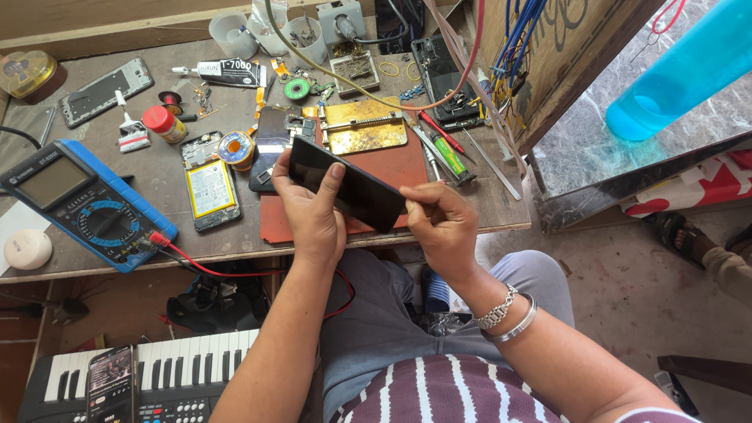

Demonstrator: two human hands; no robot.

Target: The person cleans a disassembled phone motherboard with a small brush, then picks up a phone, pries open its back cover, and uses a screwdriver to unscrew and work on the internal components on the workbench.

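Observation:
A black smartphone (348,186) with a dark glossy screen is held tilted above the front edge of the workbench. My left hand (309,211) grips its left end, thumb lying across the glass. My right hand (440,223) holds the right end, fingers pinched at the lower right corner. Under the phone lies a red-brown work mat (407,166). My right wrist carries a metal watch band and a bangle (505,313).
A blue multimeter (82,205) with a red lead sits at left. An opened phone (210,182), solder spool (236,147), brass holder plate (365,125), screwdrivers (442,145), glue tube (223,73) and cups crowd the bench. A keyboard (149,380) lies below. A blue bottle (681,70) stands right.

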